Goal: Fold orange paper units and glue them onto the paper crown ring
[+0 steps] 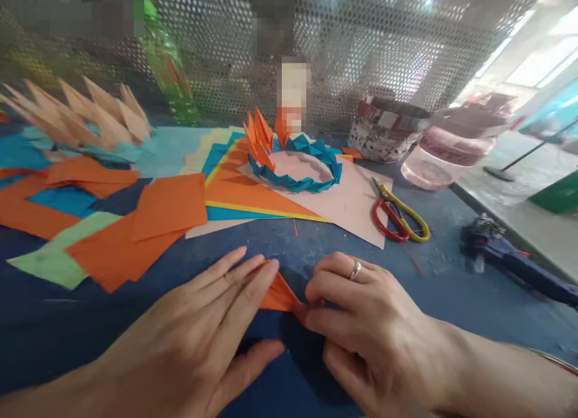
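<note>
A small folded orange paper piece (279,296) lies on the dark blue table (451,309) near the front edge. My left hand (212,327) lies flat on its left part, fingers stretched out and together. My right hand (361,321), a ring on one finger, pinches the paper's right tip between thumb and curled fingers. Most of the paper is hidden under my hands.
Orange squares (169,204) and green, blue and pink sheets spread at the left and middle. A blue paper ring with orange points (295,165) rests on pink paper. Scissors (397,216), a glue gun (510,255), two containers (388,129) and a green bottle (169,68) stand before a mesh wall.
</note>
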Available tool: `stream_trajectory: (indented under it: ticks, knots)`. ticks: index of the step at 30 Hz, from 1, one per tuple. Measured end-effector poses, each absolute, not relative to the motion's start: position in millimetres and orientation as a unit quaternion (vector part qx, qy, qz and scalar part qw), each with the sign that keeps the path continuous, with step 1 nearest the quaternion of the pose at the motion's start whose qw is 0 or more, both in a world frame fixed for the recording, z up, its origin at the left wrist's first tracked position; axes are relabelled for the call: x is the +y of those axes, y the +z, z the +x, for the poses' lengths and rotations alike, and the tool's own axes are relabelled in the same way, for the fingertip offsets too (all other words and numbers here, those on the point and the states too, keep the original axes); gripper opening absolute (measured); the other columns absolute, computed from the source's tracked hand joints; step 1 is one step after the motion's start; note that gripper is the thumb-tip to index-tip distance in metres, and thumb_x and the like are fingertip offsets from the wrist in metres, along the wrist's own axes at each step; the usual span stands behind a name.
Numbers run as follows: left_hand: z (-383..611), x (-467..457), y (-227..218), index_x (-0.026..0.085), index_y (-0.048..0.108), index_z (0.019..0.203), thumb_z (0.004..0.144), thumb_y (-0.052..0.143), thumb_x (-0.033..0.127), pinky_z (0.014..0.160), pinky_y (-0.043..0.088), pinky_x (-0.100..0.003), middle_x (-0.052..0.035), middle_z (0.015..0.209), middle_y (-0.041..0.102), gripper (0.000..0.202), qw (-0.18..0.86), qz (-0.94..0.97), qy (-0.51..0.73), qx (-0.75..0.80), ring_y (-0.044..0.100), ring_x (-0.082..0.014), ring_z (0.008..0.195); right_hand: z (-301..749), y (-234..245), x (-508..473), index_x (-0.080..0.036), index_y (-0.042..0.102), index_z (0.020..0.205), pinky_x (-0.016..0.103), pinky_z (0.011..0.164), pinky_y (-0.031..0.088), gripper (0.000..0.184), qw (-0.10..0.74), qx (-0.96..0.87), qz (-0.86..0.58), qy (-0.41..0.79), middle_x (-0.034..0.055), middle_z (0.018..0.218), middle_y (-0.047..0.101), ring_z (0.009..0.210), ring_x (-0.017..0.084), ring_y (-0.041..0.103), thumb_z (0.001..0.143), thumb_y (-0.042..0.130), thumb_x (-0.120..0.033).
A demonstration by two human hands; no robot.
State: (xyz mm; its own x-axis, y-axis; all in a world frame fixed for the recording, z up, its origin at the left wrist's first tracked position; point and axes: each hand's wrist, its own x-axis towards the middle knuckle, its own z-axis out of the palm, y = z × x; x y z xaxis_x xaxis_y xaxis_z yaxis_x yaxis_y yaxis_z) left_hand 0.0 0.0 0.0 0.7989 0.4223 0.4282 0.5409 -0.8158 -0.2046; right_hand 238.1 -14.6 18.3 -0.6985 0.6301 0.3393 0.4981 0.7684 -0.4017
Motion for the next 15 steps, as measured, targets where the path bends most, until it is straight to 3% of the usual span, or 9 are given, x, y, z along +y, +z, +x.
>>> stream_trajectory:
  ticks: [9, 15]
  knots:
    - [-3, 5, 3, 0.004, 0.040, 0.142, 0.095, 0.046, 0.041, 0.112, 0.036, -0.041, -0.0181, 0.139, 0.056, 0.060, 0.122, -0.924, -0.195, -0.307, 0.051, -0.0289, 0.130, 240, 20, -13, -0.010, 0.072, 0.083, 0.037, 0.064, 0.047, 0.021, 0.227, -0.920, -0.300, 0.108, 0.0078, 0.080, 0.059, 0.076, 0.021, 0.049, 0.075, 0.053, -0.012]
    - [-9, 12, 3, 0.022, 0.039, 0.143, 0.095, 0.047, 0.040, 0.105, 0.046, -0.035, -0.0047, 0.136, 0.060, 0.052, -0.024, -0.913, -0.185, -0.364, 0.057, -0.0234, 0.124, 240, 20, -12, -0.012, 0.071, 0.079, 0.036, 0.064, 0.049, 0.019, 0.222, -0.930, -0.285, 0.070, 0.0073, 0.077, 0.060, 0.074, 0.020, 0.051, 0.075, 0.053, -0.013]
